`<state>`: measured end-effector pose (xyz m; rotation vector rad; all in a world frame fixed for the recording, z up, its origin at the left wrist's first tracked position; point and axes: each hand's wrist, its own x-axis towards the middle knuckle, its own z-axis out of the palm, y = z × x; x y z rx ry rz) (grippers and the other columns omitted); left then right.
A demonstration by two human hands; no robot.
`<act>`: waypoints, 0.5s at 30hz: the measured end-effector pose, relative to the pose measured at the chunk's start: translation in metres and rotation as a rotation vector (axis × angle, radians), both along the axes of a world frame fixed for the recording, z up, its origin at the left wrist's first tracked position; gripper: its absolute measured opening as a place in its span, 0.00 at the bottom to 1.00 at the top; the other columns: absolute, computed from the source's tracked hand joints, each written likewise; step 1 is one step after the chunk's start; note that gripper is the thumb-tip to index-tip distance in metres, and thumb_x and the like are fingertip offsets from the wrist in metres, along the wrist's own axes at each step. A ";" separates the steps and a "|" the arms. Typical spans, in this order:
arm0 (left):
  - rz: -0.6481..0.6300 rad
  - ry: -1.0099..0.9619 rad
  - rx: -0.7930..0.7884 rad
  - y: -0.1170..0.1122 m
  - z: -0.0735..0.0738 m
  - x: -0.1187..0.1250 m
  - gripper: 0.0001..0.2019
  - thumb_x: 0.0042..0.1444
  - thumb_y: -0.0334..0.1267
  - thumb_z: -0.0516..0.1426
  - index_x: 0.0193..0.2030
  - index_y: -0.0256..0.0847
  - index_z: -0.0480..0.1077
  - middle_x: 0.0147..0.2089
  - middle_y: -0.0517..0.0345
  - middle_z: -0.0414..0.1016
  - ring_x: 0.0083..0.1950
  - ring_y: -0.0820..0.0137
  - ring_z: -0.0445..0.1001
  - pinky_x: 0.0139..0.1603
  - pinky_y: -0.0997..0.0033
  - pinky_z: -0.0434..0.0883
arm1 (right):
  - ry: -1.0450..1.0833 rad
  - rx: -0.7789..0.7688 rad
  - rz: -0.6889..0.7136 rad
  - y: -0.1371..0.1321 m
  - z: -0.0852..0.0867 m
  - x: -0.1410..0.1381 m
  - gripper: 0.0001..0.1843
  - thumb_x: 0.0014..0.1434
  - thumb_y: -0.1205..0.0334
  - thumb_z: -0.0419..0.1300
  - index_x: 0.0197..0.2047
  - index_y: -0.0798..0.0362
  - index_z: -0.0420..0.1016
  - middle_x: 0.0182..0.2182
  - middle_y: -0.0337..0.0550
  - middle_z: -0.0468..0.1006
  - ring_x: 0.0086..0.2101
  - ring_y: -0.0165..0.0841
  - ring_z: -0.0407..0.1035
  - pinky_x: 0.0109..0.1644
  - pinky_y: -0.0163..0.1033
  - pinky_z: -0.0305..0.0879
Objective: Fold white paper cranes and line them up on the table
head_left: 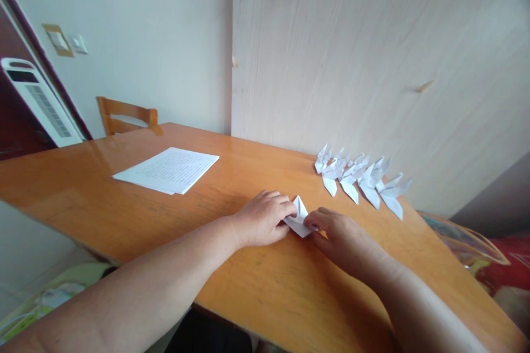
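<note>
A small piece of folded white paper (300, 222) with a pointed top lies between my two hands on the wooden table. My left hand (267, 218) grips its left corner, thumb and fingers closed on the edge. From the other side, my right hand (342, 237) pinches the right corner. Beyond my right hand stand several white origami birds (368, 182), grouped in rows with their wings raised.
The orange-brown table (232, 176) reaches to the wall. A stack of written paper sheets (168, 170) lies at its left side. Behind the far left corner is a wooden chair (128, 116). A white heater-like appliance (43, 102) stands at far left.
</note>
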<state>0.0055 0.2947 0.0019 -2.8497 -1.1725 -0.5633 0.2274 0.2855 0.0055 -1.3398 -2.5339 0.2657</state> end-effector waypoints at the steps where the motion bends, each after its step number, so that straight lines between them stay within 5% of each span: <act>1: -0.001 0.012 0.002 0.000 0.000 0.000 0.08 0.54 0.32 0.59 0.41 0.44 0.73 0.40 0.56 0.73 0.45 0.63 0.69 0.44 0.65 0.63 | 0.002 -0.001 0.004 -0.001 0.000 0.000 0.08 0.60 0.71 0.54 0.35 0.51 0.74 0.33 0.42 0.74 0.33 0.33 0.69 0.38 0.35 0.58; 15: -0.029 0.026 -0.044 -0.003 0.002 -0.001 0.03 0.55 0.33 0.59 0.34 0.44 0.75 0.36 0.60 0.72 0.40 0.67 0.70 0.42 0.66 0.60 | 0.018 -0.040 0.027 -0.003 0.001 -0.001 0.07 0.58 0.70 0.56 0.32 0.52 0.75 0.33 0.42 0.73 0.33 0.33 0.68 0.38 0.37 0.60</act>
